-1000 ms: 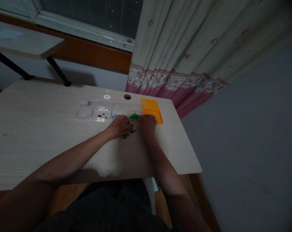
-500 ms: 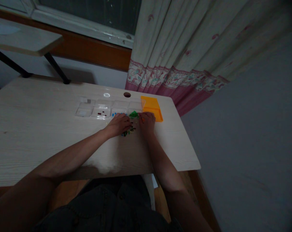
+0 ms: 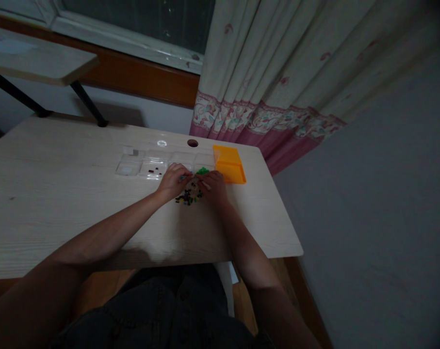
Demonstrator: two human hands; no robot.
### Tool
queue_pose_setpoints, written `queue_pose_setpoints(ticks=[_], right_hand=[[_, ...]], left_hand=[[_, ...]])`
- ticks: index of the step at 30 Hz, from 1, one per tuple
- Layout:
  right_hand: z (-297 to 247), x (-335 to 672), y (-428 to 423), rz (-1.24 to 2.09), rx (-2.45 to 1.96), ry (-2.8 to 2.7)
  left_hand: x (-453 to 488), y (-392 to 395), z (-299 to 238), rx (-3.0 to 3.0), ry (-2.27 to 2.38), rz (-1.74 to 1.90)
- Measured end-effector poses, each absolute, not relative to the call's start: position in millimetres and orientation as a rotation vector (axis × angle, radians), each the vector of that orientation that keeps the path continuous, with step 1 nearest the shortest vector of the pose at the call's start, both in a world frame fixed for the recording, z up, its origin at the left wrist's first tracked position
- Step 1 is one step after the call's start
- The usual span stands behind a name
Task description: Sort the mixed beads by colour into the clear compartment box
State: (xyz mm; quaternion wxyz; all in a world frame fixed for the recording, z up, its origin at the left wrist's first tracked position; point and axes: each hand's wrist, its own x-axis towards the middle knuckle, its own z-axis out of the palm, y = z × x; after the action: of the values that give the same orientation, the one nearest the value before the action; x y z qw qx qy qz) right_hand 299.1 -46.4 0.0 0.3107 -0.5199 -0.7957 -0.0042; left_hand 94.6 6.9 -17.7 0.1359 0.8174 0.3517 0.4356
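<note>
My left hand [image 3: 172, 182] is closed in a pinch in front of the clear plastic boxes; a speck of blue shows by its fingers, but what they hold is too small to make out. Close to it, my right hand [image 3: 214, 188] also has its fingers drawn together, their contents hidden. Between and below the hands lies a pile of small mixed building bricks [image 3: 187, 197], dark, green, yellow and other colours. Green bricks [image 3: 203, 170] fill a compartment just beyond my fingertips. A few dark red bricks [image 3: 151, 171] lie in another compartment of the clear tray [image 3: 142, 169].
An open orange box [image 3: 230, 160] stands right of the clear tray. Behind is a round hole [image 3: 192, 143] in the desk [image 3: 96, 194]. A raised shelf [image 3: 41, 63] on black legs is at the left back, and a curtain [image 3: 249, 111] hangs behind the desk.
My left hand has shifted slightly left and up, uncovering more of the brick pile. My right hand has drawn back toward me and left, away from the green bricks.
</note>
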Motion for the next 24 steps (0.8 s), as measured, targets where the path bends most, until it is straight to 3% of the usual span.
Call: queue_pose_setpoints(ticks=[24], right_hand=[[1.6,299.1,-46.3,-0.121,-1.448,-1.891]], left_hand=[[94.4,6.2,-18.3,2.333,0.992,1.263]])
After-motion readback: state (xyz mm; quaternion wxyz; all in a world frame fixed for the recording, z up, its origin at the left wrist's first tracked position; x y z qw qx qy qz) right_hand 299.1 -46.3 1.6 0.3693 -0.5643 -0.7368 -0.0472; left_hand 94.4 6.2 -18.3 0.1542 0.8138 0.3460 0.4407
